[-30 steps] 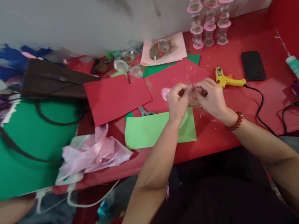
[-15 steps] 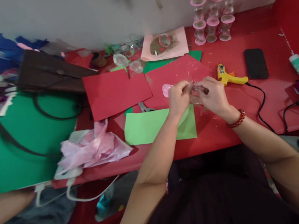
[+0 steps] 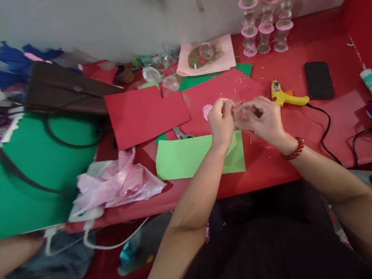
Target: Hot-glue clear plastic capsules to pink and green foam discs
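Note:
Over the red tabletop, my right hand (image 3: 266, 118) is closed on a clear plastic cup-like piece (image 3: 241, 121), gripping it by its right side. My left hand (image 3: 221, 122) has its fingers pinched together at the left rim of that piece; what lies between those fingertips is too small to make out. A pink disc (image 3: 207, 111) lies just left of my left hand. To the right of my right hand rests a yellow glue gun (image 3: 286, 95). Light green paper (image 3: 185, 158) lies under my left forearm, with scissors (image 3: 181, 133) partly covered beside it.
Stacked clear bottle pieces with pink discs (image 3: 265, 29) stand by the wall. A black phone (image 3: 319, 80) lies at right. Red card (image 3: 147, 115), a pink plastic bag (image 3: 119, 186) and a brown handbag (image 3: 62, 88) lie left. Another person's arm (image 3: 11, 259) shows at lower left.
My fingertips have moved slightly apart, my left hand a little to the left. More of the clear plastic piece shows between them.

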`<state>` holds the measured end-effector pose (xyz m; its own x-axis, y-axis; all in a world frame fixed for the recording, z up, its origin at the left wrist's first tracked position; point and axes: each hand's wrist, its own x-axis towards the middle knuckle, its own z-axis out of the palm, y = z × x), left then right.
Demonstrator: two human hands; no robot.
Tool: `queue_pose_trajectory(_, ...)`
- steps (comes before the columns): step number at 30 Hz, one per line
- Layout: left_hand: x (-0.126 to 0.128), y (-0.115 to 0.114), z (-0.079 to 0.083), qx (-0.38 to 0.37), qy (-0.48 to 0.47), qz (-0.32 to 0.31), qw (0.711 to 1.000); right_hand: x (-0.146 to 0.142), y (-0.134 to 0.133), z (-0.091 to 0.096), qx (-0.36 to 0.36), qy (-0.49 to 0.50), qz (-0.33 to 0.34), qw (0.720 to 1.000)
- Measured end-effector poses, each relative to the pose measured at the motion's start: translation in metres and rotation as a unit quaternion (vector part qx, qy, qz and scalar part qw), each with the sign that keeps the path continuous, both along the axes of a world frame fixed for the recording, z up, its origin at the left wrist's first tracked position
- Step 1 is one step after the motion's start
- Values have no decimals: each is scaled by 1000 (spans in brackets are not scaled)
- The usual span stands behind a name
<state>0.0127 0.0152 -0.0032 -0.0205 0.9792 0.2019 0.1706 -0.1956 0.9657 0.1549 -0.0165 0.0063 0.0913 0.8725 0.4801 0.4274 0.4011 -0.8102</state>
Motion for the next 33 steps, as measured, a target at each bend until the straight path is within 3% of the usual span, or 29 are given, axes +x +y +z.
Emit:
queue_pose_trajectory(3,2,-1,4,6,-49,36,998,1,3,-1,-12,19,-15,1000)
queue_pose_trajectory(6,-1,-3,12,1,-48,-7,999,3,5,-3,-4,18,-25,1000)
queue_pose_trajectory(13,-8,-9,28,46,75,-41,995,5,6,-10,66,-67,-38,995)
queue_pose_trajectory(20,-9,-10,27,126,218,-68,965,10,8,-14,57,-169,-44,983)
queue_pose_trajectory(25,-5,-10,23,129,205,-44,969,11,8,-14,46,-151,-34,987)
queue_pose_trajectory(33,3,-14,19,93,158,29,983,9,6,-15,121,-172,-89,974)
